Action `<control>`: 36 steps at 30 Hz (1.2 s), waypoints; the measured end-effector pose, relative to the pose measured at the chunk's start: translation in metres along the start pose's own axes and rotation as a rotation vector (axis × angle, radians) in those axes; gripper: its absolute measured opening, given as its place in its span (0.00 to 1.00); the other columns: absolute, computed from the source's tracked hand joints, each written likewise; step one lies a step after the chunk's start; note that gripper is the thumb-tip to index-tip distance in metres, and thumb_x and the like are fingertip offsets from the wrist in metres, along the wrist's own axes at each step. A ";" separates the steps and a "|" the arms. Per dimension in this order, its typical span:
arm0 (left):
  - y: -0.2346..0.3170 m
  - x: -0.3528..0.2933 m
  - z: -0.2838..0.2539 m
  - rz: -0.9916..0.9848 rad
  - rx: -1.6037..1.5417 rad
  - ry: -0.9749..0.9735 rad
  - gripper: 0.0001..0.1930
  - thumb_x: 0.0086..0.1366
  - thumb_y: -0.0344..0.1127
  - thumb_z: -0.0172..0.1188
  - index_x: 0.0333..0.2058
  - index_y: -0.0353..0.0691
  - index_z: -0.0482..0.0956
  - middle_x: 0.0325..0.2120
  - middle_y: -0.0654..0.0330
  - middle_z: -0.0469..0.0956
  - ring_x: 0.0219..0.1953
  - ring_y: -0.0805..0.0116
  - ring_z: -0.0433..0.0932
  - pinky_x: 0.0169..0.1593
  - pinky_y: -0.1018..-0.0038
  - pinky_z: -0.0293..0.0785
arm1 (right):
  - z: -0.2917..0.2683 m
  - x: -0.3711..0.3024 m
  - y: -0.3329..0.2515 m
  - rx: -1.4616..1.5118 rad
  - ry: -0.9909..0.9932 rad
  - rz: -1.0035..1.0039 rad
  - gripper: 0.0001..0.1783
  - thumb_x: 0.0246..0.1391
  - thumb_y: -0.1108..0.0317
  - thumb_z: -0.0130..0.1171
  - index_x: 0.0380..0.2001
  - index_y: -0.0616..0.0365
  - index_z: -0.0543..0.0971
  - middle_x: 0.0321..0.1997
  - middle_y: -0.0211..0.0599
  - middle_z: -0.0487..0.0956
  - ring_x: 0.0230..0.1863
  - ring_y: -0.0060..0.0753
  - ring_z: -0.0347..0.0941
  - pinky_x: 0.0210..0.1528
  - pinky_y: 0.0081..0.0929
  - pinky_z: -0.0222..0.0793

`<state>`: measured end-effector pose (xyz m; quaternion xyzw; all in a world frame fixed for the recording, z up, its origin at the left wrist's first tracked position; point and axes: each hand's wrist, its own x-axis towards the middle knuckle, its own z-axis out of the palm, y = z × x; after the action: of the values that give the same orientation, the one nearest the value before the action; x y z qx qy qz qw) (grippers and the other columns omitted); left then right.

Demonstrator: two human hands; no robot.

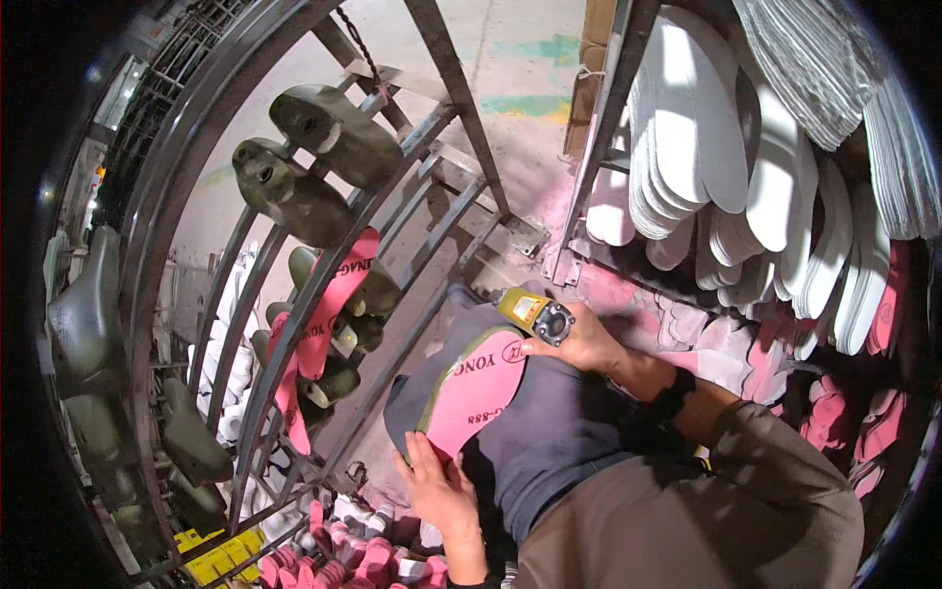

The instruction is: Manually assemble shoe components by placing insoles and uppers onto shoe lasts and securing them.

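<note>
A pink insole (482, 391) lies sole-side up on an olive-green shoe last (439, 400) across my lap. Dark print runs along the insole. With my left hand (444, 494) I grip the near end of the last, fingertips pressing at the insole's edge; the palm side is hidden. My right hand (581, 342) is closed round a yellow hand tool with a black bolted cap (538, 316), apparently an air stapler. It sits right by the insole's far end, and its working tip is out of sight.
A metal rack (388, 201) at left carries olive lasts (339, 133) and hanging pink insoles (343, 285). Stacks of white insoles (677, 118) fill shelving at right. Pink and white pieces (368, 555) pile up below, beside a yellow box (221, 560). A chain (361, 44) hangs at the top.
</note>
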<state>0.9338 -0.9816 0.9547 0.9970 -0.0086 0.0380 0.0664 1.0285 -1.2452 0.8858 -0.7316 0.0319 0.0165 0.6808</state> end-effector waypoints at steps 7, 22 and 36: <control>-0.020 0.036 -0.014 -0.002 -0.101 -0.132 0.34 0.45 0.32 0.68 0.54 0.39 0.70 0.52 0.53 0.72 0.52 0.43 0.70 0.53 0.62 0.69 | -0.012 -0.002 0.012 0.096 -0.088 0.140 0.31 0.40 0.64 0.72 0.48 0.64 0.72 0.41 0.32 0.78 0.42 0.21 0.71 0.48 0.22 0.67; -0.025 0.055 -0.012 -0.149 -0.356 -0.267 0.32 0.40 0.23 0.67 0.50 0.35 0.73 0.45 0.48 0.75 0.45 0.56 0.77 0.47 0.71 0.74 | -0.036 -0.042 -0.074 -0.028 -0.472 -0.149 0.26 0.44 0.66 0.64 0.48 0.63 0.73 0.39 0.46 0.79 0.41 0.30 0.77 0.44 0.24 0.69; -0.011 0.018 -0.013 0.046 -0.062 -0.093 0.34 0.47 0.28 0.63 0.56 0.36 0.66 0.53 0.49 0.69 0.51 0.40 0.70 0.54 0.56 0.68 | -0.004 -0.051 -0.090 -0.061 -0.504 -0.123 0.28 0.36 0.65 0.67 0.45 0.60 0.74 0.37 0.47 0.79 0.38 0.46 0.77 0.42 0.30 0.71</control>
<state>0.9508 -0.9691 0.9675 0.9947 -0.0357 -0.0074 0.0960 0.9840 -1.2418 0.9792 -0.7253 -0.1837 0.1579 0.6444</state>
